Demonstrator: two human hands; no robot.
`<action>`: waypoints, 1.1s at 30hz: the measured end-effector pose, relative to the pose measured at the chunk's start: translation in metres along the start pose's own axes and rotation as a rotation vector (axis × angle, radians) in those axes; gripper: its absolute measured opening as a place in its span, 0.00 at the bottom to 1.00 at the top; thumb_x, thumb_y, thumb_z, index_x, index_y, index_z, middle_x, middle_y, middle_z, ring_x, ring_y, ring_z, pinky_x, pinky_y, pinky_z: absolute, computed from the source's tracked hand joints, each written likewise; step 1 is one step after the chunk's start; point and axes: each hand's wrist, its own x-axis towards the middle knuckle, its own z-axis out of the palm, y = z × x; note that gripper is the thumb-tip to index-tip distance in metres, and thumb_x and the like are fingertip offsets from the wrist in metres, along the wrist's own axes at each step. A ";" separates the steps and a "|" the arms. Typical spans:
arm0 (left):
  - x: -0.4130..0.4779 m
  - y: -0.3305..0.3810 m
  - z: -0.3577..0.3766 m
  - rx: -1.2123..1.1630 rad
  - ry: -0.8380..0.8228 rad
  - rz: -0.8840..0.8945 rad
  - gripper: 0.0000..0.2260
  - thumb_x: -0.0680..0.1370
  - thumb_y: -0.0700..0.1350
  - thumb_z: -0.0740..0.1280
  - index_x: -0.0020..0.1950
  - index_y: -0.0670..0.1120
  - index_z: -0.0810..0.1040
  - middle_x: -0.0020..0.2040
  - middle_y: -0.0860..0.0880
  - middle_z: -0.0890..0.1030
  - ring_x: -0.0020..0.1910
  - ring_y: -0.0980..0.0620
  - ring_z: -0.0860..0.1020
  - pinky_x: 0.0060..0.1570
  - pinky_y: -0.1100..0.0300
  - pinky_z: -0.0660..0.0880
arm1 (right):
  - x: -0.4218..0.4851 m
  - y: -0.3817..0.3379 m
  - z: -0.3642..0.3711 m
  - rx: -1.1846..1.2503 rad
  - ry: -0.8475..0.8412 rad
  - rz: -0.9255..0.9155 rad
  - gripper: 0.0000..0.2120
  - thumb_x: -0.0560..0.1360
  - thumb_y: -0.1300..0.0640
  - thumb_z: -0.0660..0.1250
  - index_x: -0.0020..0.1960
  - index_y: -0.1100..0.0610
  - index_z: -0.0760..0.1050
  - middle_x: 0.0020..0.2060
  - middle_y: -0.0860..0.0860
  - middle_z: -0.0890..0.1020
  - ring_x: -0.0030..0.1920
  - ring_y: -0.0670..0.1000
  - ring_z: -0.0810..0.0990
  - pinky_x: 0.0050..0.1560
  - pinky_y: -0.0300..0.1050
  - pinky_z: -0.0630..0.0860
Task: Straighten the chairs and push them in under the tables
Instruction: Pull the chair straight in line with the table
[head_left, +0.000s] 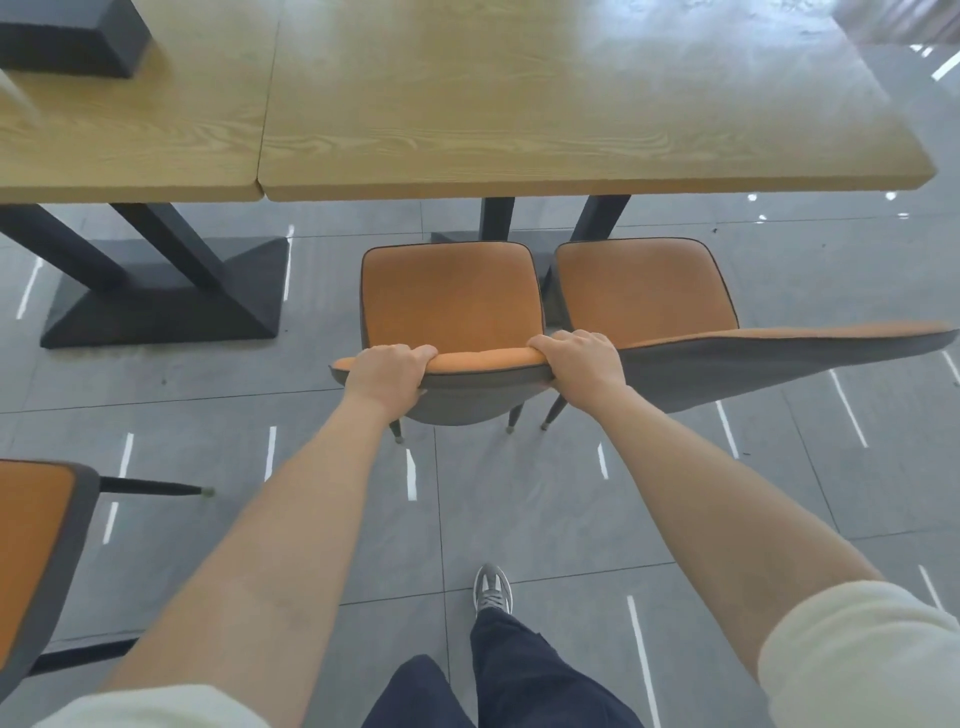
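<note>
An orange chair (451, 296) with a grey back stands facing the wooden table (571, 119), its seat just short of the table's front edge. My left hand (387, 375) grips the left end of its backrest top. My right hand (583, 364) grips the right end. A second orange chair (644, 286) stands right beside it, its long backrest stretching off to the right. The two seats almost touch.
Another wooden table (130, 140) joins on the left, with a dark box (67, 36) on it and a black pedestal base (171, 296) beneath. A third orange chair (36, 561) sits at the lower left. My feet stand on grey floor tiles (545, 509).
</note>
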 end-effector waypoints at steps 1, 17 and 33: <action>0.000 0.001 -0.001 0.001 0.002 0.000 0.14 0.76 0.46 0.66 0.62 0.46 0.72 0.52 0.44 0.81 0.49 0.41 0.80 0.49 0.50 0.77 | 0.001 0.001 0.000 -0.002 -0.004 -0.004 0.15 0.75 0.61 0.62 0.62 0.53 0.71 0.55 0.55 0.79 0.57 0.59 0.75 0.61 0.55 0.70; -0.033 0.012 -0.012 -0.026 0.036 -0.155 0.32 0.80 0.52 0.60 0.77 0.49 0.44 0.78 0.44 0.48 0.77 0.43 0.48 0.74 0.44 0.50 | -0.005 -0.019 0.000 -0.013 0.036 0.206 0.40 0.75 0.62 0.65 0.76 0.52 0.42 0.75 0.59 0.53 0.74 0.62 0.54 0.73 0.60 0.54; -0.164 -0.161 -0.015 0.028 0.127 -0.235 0.29 0.81 0.57 0.47 0.76 0.49 0.36 0.78 0.46 0.39 0.77 0.47 0.39 0.74 0.47 0.39 | -0.030 -0.222 -0.013 0.077 0.073 0.093 0.35 0.80 0.40 0.46 0.74 0.53 0.28 0.75 0.55 0.33 0.76 0.56 0.34 0.75 0.54 0.37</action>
